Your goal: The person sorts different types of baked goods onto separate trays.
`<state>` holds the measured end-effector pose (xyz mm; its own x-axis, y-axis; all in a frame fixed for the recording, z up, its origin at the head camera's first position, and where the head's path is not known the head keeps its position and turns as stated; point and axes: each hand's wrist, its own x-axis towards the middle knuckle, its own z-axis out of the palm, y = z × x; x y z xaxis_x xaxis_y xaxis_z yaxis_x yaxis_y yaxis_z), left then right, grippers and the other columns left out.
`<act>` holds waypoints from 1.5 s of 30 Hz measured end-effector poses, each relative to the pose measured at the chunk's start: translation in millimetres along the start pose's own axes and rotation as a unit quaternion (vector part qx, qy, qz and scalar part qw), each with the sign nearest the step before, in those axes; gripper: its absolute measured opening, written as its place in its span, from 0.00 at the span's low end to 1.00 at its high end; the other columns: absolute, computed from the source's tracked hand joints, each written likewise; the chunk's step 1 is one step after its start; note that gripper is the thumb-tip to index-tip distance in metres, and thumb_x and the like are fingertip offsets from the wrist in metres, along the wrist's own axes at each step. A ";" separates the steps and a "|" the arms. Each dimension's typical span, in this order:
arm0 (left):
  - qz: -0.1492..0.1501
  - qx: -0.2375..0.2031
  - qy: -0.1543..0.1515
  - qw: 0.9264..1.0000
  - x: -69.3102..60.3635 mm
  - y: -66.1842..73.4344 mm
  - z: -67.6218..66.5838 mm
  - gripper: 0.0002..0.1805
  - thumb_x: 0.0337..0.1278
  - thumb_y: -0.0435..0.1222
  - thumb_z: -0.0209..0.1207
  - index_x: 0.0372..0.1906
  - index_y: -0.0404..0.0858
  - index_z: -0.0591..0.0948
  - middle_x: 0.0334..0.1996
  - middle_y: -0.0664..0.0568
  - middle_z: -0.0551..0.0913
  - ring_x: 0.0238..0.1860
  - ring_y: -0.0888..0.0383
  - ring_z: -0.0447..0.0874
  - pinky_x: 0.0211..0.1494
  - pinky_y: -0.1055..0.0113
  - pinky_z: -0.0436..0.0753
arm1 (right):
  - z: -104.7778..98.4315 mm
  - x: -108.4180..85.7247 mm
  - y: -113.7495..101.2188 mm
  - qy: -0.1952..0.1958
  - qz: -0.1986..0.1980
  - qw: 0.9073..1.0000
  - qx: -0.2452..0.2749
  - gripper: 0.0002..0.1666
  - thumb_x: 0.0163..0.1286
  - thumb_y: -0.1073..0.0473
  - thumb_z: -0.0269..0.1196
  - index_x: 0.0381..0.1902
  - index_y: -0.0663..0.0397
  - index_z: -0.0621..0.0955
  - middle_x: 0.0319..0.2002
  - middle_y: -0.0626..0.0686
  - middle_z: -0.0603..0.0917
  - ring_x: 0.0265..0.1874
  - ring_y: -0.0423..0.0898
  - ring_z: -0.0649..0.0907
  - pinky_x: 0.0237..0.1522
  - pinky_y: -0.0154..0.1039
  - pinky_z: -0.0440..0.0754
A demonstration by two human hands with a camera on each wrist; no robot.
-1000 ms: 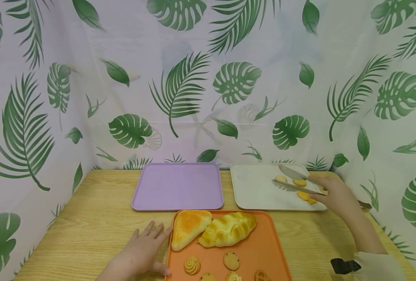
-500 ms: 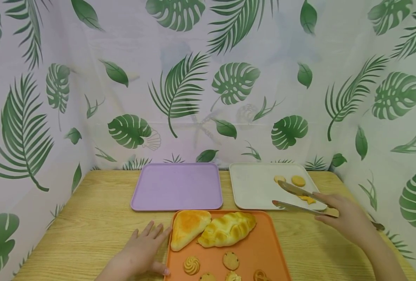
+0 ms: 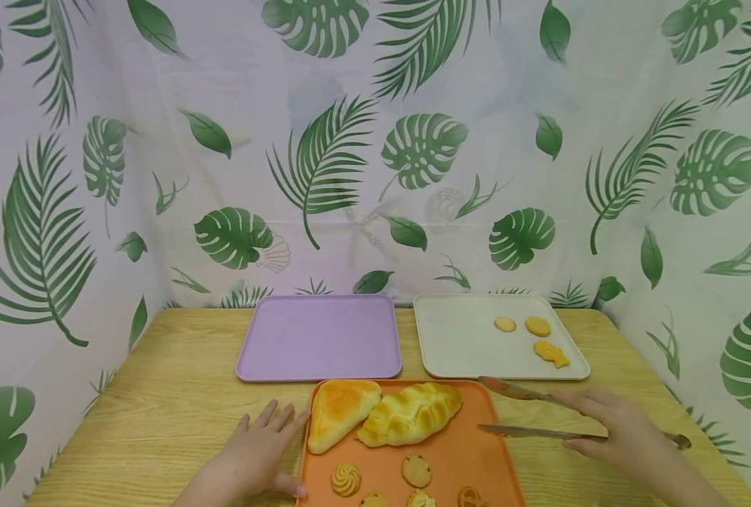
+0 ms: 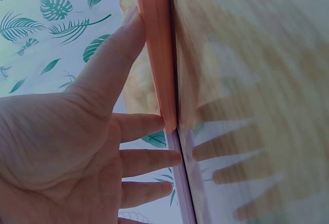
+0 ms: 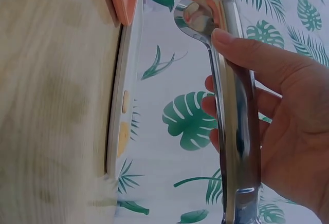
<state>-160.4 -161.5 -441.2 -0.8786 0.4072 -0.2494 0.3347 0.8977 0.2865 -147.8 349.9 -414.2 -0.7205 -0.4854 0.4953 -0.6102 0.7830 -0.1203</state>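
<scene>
Metal tongs (image 3: 540,431) are gripped in my right hand (image 3: 629,436), their arms spread apart and their tips over the right edge of the orange tray (image 3: 458,458). The right wrist view shows the fingers and thumb of the right hand (image 5: 288,100) around the tongs (image 5: 239,131). Nothing is between the tips. My left hand (image 3: 251,454) rests at the orange tray's left edge with fingers spread; in the left wrist view the thumb of the left hand (image 4: 77,136) touches the orange rim (image 4: 157,44). A triangular bread (image 3: 342,412) and a braided bread (image 3: 411,415) lie on that tray.
Several cookies, including a swirl cookie (image 3: 346,479) and a chocolate-chip cookie (image 3: 416,470), lie nearer on the orange tray. Behind stand a purple tray (image 3: 321,338) and a white tray (image 3: 458,338) holding two round cookies and a fish-shaped one (image 3: 551,353).
My right hand and the tongs have moved from above the white tray toward me, to the orange tray's right edge. The fish-shaped cookie is now fully visible. My left hand has stayed put.
</scene>
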 end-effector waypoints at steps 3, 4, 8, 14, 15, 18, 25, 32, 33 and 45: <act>0.000 0.001 0.000 1.000 -0.1 0.1 0.0 0.62 0.29 0.65 0.69 0.75 0.43 0.61 0.73 0.37 0.61 0.75 0.33 0.51 0.66 0.25 0.57 | 0.4 -4.0 -8.3 -0.016 -0.002 1.000 0.011 0.46 0.33 0.57 0.80 0.58 0.44 0.81 0.41 0.47 0.85 0.39 0.34 0.82 0.32 0.30 0.82; 0.000 0.001 0.000 1.000 0.0 0.2 0.0 0.62 0.29 0.65 0.69 0.75 0.43 0.61 0.73 0.37 0.61 0.75 0.33 0.51 0.66 0.25 0.57 | 0.3 -5.0 -10.8 -0.024 -0.003 1.000 0.016 0.46 0.34 0.57 0.80 0.58 0.43 0.81 0.42 0.47 0.85 0.40 0.34 0.82 0.32 0.31 0.82; -0.002 0.000 -0.002 1.000 -0.2 0.8 -0.6 0.62 0.29 0.64 0.69 0.75 0.43 0.61 0.74 0.38 0.61 0.75 0.34 0.51 0.66 0.25 0.56 | 0.4 -7.9 -19.6 -0.059 -0.010 0.998 0.031 0.46 0.40 0.54 0.79 0.62 0.41 0.78 0.43 0.47 0.85 0.41 0.34 0.81 0.31 0.31 0.82; -0.002 0.000 -0.001 1.000 -1.0 1.3 -0.4 0.62 0.29 0.64 0.69 0.75 0.43 0.61 0.73 0.37 0.61 0.75 0.33 0.51 0.66 0.25 0.56 | 3.1 -10.5 -27.6 -0.131 -0.027 0.989 0.063 0.41 0.49 0.51 0.76 0.63 0.37 0.76 0.43 0.48 0.84 0.39 0.35 0.81 0.30 0.31 0.80; -0.001 0.000 0.000 1.000 -1.2 1.2 -0.2 0.62 0.29 0.64 0.69 0.75 0.42 0.61 0.73 0.37 0.61 0.75 0.33 0.51 0.66 0.25 0.56 | 4.1 -10.8 -28.5 -0.136 -0.036 0.988 0.067 0.40 0.50 0.50 0.76 0.63 0.37 0.76 0.42 0.48 0.84 0.39 0.36 0.81 0.30 0.31 0.80; 0.000 -0.001 0.002 1.000 -1.4 1.0 0.2 0.62 0.29 0.64 0.69 0.74 0.42 0.61 0.73 0.37 0.62 0.75 0.33 0.51 0.66 0.25 0.56 | 5.1 -10.4 -30.5 -0.161 -0.064 0.980 0.100 0.38 0.54 0.51 0.74 0.64 0.38 0.76 0.43 0.50 0.84 0.40 0.36 0.81 0.30 0.31 0.80; 0.001 -0.003 0.004 1.000 -0.6 0.1 0.7 0.62 0.29 0.64 0.69 0.75 0.43 0.61 0.73 0.37 0.62 0.75 0.33 0.51 0.66 0.25 0.56 | 1.6 -6.9 -37.2 -0.209 -0.079 0.965 0.135 0.32 0.58 0.50 0.71 0.61 0.44 0.79 0.42 0.51 0.84 0.38 0.36 0.81 0.30 0.32 0.80; 0.004 -0.004 0.008 1.000 -2.0 1.2 0.5 0.62 0.29 0.64 0.69 0.74 0.42 0.61 0.73 0.36 0.62 0.75 0.33 0.52 0.66 0.25 0.56 | 1.7 -5.1 -42.1 -0.203 -0.108 0.964 0.137 0.28 0.58 0.51 0.70 0.57 0.49 0.81 0.39 0.46 0.84 0.36 0.35 0.80 0.27 0.30 0.77; 0.004 -0.004 0.007 1.000 -2.1 1.5 0.2 0.62 0.29 0.64 0.69 0.74 0.42 0.61 0.73 0.36 0.62 0.75 0.33 0.52 0.66 0.25 0.56 | 1.6 -5.0 -42.4 -0.209 -0.102 0.963 0.133 0.27 0.58 0.51 0.71 0.56 0.49 0.81 0.39 0.46 0.84 0.35 0.35 0.80 0.27 0.30 0.76; -0.001 0.000 0.002 1.000 -2.0 3.4 -1.0 0.62 0.29 0.63 0.70 0.74 0.42 0.61 0.73 0.37 0.62 0.75 0.34 0.52 0.66 0.26 0.56 | -4.8 5.6 -49.1 -0.243 -0.018 0.970 0.010 0.28 0.50 0.52 0.75 0.52 0.33 0.84 0.41 0.37 0.84 0.37 0.38 0.81 0.31 0.37 0.76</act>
<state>-157.9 -159.4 -438.8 -0.8810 0.4039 -0.2463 0.3319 0.8987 0.2867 -120.3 310.5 -401.4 -0.7659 -0.6420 0.0353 -0.6405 0.7569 -0.1298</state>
